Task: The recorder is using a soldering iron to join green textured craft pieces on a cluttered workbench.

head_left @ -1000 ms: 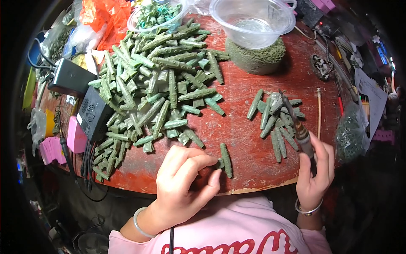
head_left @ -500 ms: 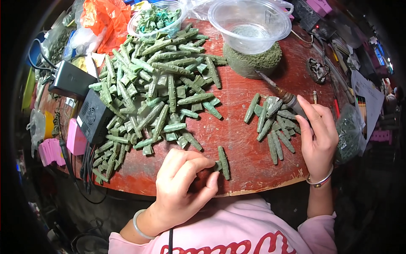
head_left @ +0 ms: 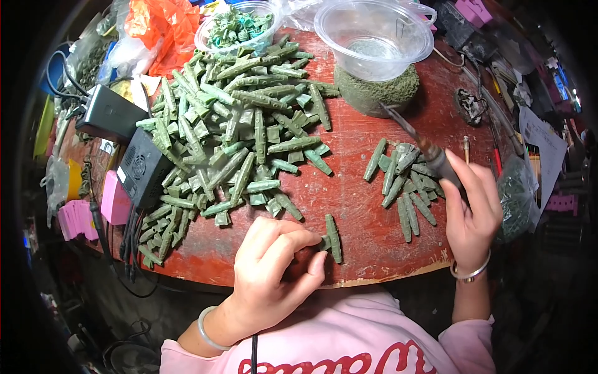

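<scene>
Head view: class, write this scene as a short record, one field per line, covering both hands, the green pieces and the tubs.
Left hand: at a small green piece beside a long green piece; grip unclear
Right hand: holds a pen-like tool, tip pointing toward the green block
Big pile: many green pieces, left of centre
Small pile: fewer green pieces, right of centre
Clear tub: over the green block
Other tub: holds small green bits
Table: red, worn

Two hands (head_left: 268,258) (head_left: 471,218), one held tool (head_left: 439,160), two clear bowls (head_left: 374,67) (head_left: 265,42), one round block (head_left: 387,96)
</scene>
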The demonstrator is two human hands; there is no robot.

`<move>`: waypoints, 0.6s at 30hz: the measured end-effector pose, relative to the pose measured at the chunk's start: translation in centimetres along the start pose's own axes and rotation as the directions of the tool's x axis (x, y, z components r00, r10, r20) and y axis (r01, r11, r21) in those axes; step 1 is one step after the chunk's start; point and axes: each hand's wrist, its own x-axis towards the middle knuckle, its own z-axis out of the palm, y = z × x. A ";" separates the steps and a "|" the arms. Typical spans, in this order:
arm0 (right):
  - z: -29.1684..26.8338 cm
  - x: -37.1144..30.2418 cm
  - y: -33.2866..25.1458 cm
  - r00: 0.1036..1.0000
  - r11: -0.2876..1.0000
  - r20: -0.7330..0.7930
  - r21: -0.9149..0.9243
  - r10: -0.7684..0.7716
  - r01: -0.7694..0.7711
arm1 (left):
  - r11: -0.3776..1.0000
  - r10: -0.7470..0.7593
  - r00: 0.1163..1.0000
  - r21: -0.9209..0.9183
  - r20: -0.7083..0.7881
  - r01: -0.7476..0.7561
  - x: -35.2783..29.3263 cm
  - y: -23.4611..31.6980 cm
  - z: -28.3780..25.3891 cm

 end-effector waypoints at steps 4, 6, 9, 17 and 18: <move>-1.2 -2.4 -2.2 0.992 0.984 0.127 0.171 0.024 -0.046 | 0.999 -0.042 0.999 -0.020 -0.001 0.042 -0.2 0.2 -0.1; -1.4 -4.0 -3.0 0.978 0.973 0.204 0.211 0.050 -0.094 | 0.999 -0.045 0.999 -0.024 0.004 0.045 -0.1 0.3 -0.2; -1.8 -5.9 -3.8 0.945 0.951 0.290 0.217 0.151 -0.218 | 1.000 -0.018 1.000 -0.024 -0.001 0.018 0.1 0.0 -0.1; -1.8 -7.0 -3.9 0.947 0.957 0.299 0.220 0.118 -0.189 | 1.000 0.015 1.000 -0.010 -0.005 -0.015 0.0 -0.1 -0.1; -1.8 -6.9 -4.0 0.944 0.959 0.309 0.214 0.114 -0.185 | 1.000 0.013 1.000 -0.011 -0.005 -0.013 0.0 -0.2 -0.1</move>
